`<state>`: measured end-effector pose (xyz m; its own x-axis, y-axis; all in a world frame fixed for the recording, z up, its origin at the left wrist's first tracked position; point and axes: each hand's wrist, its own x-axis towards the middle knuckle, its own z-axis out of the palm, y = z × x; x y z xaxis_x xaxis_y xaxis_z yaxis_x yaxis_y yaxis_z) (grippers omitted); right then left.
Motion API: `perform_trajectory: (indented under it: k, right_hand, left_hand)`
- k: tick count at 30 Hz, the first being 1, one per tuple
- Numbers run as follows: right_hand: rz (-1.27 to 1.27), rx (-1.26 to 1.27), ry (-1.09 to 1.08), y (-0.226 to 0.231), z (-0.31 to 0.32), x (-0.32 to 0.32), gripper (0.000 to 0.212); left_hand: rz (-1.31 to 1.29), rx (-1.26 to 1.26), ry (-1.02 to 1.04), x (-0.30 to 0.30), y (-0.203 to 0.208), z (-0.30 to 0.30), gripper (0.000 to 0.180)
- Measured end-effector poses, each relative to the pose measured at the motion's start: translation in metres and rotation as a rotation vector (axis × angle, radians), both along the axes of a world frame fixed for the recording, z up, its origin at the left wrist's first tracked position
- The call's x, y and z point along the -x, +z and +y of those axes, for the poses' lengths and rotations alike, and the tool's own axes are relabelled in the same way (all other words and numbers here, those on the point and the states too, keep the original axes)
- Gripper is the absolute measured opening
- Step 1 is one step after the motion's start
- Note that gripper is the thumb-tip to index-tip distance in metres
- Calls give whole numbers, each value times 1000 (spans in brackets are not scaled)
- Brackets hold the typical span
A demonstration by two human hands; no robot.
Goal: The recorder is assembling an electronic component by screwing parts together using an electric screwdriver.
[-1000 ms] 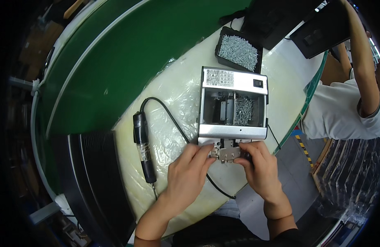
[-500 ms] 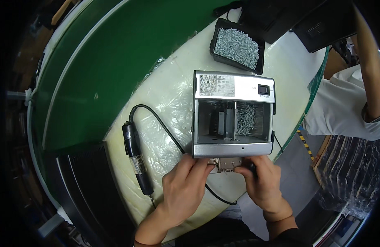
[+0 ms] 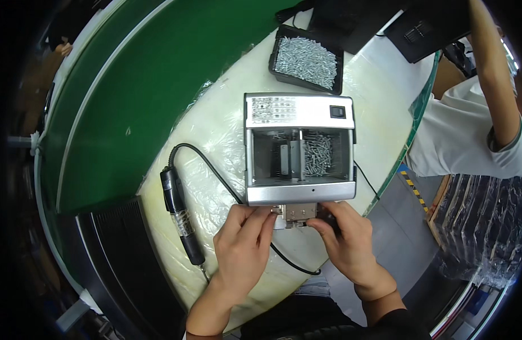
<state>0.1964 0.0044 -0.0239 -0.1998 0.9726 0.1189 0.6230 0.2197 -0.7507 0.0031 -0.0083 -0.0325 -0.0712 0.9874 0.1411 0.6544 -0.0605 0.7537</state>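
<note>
A silver-and-black screw feeder point(image 3: 299, 194) stands on the plastic-covered table, small screws point(image 3: 317, 154) heaped in the right side of its open bin. From its near side juts a metal outlet block point(image 3: 299, 212). At the block's left edge, my left hand point(image 3: 242, 241) is closed, thumb and fingertips pinched together; whatever lies between them is too small to make out. My right hand point(image 3: 349, 241) grips the block's right side, its thumb at the front corner and its fingers partly hidden behind. Left of my hands lies a black electric screwdriver point(image 3: 180, 218), bit toward me.
Behind the feeder sits a black bin of screws point(image 3: 306, 62), with black panels point(image 3: 357, 22) beyond it. A cable point(image 3: 215, 167) loops from the screwdriver under my left hand. Black ribbed housing point(image 3: 125, 255) stands at left, beside a green belt point(image 3: 142, 73). A co-worker's arm point(image 3: 490, 73) is at right.
The whole view has shifted, so the feeder and bin appear farther left and higher. Both hands stay at the outlet block, and more of its top plate shows between them.
</note>
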Motion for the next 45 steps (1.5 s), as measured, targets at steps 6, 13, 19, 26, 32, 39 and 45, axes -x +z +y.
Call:
perform_trajectory:
  k: [6,13,19,26,32,39,45]
  right_hand:
    - [92,-1,-83,7,-10,-3,32]
    - [203,142,79,-20,-72,2,17]
    - [218,187,100,-17,-88,16,19]
    - [207,44,47,-17,-91,3,15]
    - [851,3,-33,16,-80,-8,28]
    - [739,-144,240,58,-79,7,35]
    - [702,-169,283,61,-84,4,33]
  left_hand:
    - [-49,-1,106,14,10,-18,25]
    - [203,73,146,63,-19,-94,20]
    - [275,42,141,37,-36,-89,19]
    - [422,-81,20,37,-50,-84,14]
    - [-137,-76,-8,29,-30,-96,8]
    - [-289,-217,-193,6,3,-99,16]
    - [-292,-295,-189,3,8,-99,18]
